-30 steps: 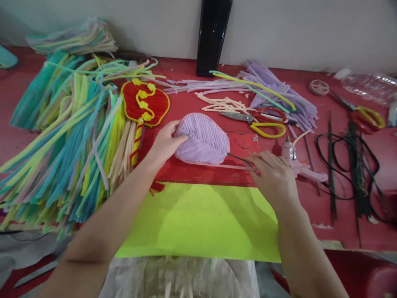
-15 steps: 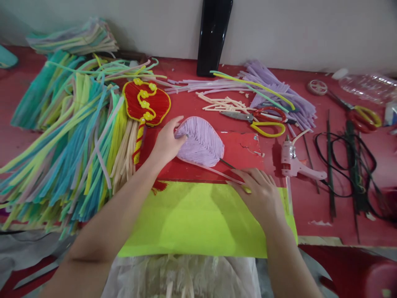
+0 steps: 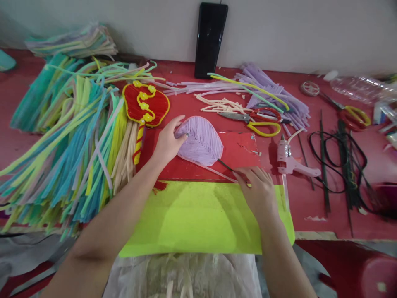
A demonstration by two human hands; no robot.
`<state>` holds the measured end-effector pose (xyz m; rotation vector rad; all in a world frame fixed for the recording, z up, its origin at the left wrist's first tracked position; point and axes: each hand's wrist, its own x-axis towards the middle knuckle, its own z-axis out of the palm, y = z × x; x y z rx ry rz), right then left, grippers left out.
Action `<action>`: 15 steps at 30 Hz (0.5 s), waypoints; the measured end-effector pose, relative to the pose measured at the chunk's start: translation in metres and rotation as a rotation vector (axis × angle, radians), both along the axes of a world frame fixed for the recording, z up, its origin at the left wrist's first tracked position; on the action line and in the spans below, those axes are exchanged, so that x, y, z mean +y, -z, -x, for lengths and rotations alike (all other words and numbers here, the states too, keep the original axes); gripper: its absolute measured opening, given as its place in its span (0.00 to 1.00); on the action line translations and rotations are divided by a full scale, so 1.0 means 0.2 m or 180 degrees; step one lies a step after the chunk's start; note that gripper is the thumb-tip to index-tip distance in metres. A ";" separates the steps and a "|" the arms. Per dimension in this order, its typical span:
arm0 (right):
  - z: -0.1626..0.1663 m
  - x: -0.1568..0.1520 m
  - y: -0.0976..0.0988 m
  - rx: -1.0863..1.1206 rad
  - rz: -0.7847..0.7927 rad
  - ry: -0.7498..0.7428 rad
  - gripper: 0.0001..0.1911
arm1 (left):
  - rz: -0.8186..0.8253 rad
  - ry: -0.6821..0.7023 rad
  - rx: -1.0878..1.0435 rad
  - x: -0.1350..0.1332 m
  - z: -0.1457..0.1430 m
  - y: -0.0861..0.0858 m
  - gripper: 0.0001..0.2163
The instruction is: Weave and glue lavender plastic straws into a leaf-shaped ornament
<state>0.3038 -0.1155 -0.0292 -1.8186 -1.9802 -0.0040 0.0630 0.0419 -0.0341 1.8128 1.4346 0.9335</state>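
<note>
A leaf-shaped fan of lilac pipe cleaners (image 3: 201, 142) with a pink edge lies over a red board (image 3: 238, 151). My left hand (image 3: 170, 138) grips its left edge, with the thumb on the top face. From its lower right a thin dark stem (image 3: 226, 164) runs into my right hand (image 3: 257, 188), whose fingers are closed around the stem's end. A loose pink pipe cleaner (image 3: 214, 169) trails along the lower edge and ends by my right thumb. Under my right hand is a yellow-green sheet (image 3: 192, 223). A finished red fan with yellow trim (image 3: 145, 103) rests to the left.
Multicoloured pipe cleaners (image 3: 77, 140) pile up at left. Behind lie lilac pipe cleaners (image 3: 279, 95), cream pieces (image 3: 220, 103) and scissors (image 3: 263, 120). A phone (image 3: 211, 39) leans on the wall. On the right are a glue gun (image 3: 288, 159), a black cable (image 3: 331, 190) and dark wires (image 3: 324, 174).
My right hand has slid along the stem, and its thumb has moved off the pink pipe cleaner towards the stem. My left hand keeps its grip on the fan. The view has shifted slightly.
</note>
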 end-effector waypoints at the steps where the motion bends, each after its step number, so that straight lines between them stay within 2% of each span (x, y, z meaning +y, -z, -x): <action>1: -0.01 0.00 0.00 0.0051 0.0003 -0.0018 0.08 | -0.0112 -0.0018 0.0143 -0.01 0.00 -0.02 0.24; 5: -0.15 0.00 -0.04 0.0167 -0.0364 0.0172 0.08 | -0.0733 0.0002 0.0630 -0.07 -0.01 -0.12 0.19; 9: -0.46 -0.02 -0.10 -0.0422 -0.0607 0.0951 0.12 | -0.0869 0.0752 0.1099 -0.18 -0.03 -0.19 0.10; 10: -0.54 -0.03 -0.11 -0.0628 -0.0461 0.1031 0.15 | -0.0888 0.0919 0.1186 -0.20 -0.04 -0.18 0.09; 12: -0.69 -0.04 -0.10 -0.0947 -0.0009 0.0818 0.22 | -0.0895 0.1081 0.1355 -0.24 -0.05 -0.16 0.07; 15: -0.83 -0.03 -0.06 -0.1090 0.0365 0.0459 0.25 | -0.0828 0.1204 0.1417 -0.24 -0.05 -0.12 0.06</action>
